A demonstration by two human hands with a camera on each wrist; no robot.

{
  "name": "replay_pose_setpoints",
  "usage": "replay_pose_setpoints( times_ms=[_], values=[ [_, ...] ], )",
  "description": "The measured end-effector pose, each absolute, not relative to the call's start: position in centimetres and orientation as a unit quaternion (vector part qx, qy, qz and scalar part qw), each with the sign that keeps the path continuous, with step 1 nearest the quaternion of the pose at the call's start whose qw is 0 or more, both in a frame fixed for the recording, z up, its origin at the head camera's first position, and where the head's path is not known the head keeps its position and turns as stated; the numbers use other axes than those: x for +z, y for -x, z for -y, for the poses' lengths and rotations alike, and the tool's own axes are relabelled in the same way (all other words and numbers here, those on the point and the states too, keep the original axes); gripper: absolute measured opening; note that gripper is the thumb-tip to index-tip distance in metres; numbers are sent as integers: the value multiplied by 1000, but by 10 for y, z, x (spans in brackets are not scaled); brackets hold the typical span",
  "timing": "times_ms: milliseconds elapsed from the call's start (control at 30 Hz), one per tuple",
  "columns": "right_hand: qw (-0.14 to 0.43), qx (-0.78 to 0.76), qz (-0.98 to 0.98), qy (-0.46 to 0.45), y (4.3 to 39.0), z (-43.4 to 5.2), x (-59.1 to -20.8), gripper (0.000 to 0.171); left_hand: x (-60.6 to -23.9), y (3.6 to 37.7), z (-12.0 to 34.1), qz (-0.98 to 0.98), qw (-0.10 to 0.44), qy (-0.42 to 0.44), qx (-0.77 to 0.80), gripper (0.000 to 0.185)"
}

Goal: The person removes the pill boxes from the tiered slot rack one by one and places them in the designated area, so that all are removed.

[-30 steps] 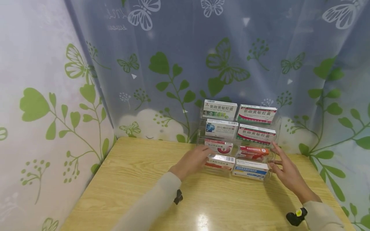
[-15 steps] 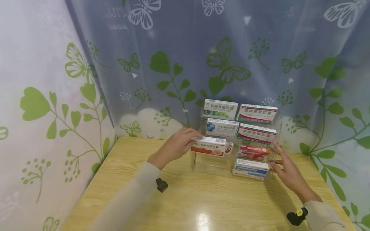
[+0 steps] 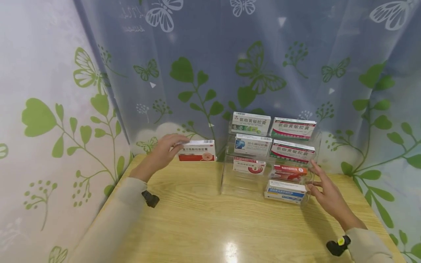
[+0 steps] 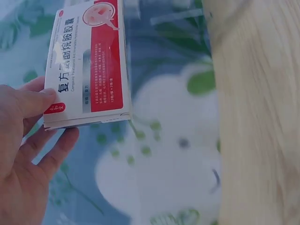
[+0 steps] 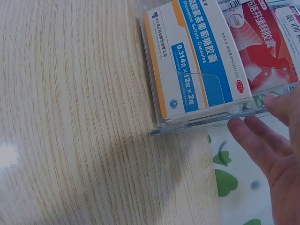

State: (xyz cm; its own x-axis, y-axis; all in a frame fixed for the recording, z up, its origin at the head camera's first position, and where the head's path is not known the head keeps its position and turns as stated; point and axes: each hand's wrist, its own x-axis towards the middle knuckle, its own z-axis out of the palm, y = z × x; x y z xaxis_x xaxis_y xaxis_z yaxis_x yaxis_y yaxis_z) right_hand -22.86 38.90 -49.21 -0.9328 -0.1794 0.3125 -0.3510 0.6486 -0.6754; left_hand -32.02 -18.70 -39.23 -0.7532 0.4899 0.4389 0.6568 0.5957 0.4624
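Note:
My left hand (image 3: 163, 153) (image 4: 28, 145) pinches the end of a red and white medicine box (image 3: 196, 150) (image 4: 89, 65) and holds it above the table's far left, clear of the rack. A clear tiered acrylic rack (image 3: 227, 179) (image 5: 197, 125) stands at the back right with several medicine boxes; its bottom left slot is bare. A blue and orange box (image 3: 285, 191) (image 5: 194, 61) lies in the bottom right slot. My right hand (image 3: 323, 191) (image 5: 269, 145) rests with straight fingers against the rack's right side.
The wooden table (image 3: 210, 226) ends at a leaf-print curtain (image 3: 197, 65) behind and on both sides. A red box (image 5: 262, 47) sits one tier above the blue one. Black wrist devices (image 3: 337, 245) sit on both sleeves.
My left hand lifted the red and white box out of the rack's bottom left slot and carried it up and to the left. The right hand stayed against the rack.

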Motion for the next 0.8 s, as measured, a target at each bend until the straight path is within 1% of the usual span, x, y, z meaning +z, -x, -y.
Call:
replay_pose_setpoints(
  times_ms=[133,367,567,667,800],
  values=[
    [108,393,901,-147,228,-389,-492,94,-403,328,215,896,119,297,-309,30],
    [106,395,901,-144,228,-389,-491,94,-418,334,254,913,128,248,-297,30],
    [107,391,903,-142,227,-388,-490,93,-439,343,279,922,135,218,-290,31],
    [108,391,903,-141,228,-388,-490,93,-449,345,288,928,119,195,-294,31],
    [106,392,903,-141,227,-388,-491,93,-460,344,297,936,83,158,-303,31]
  ],
)
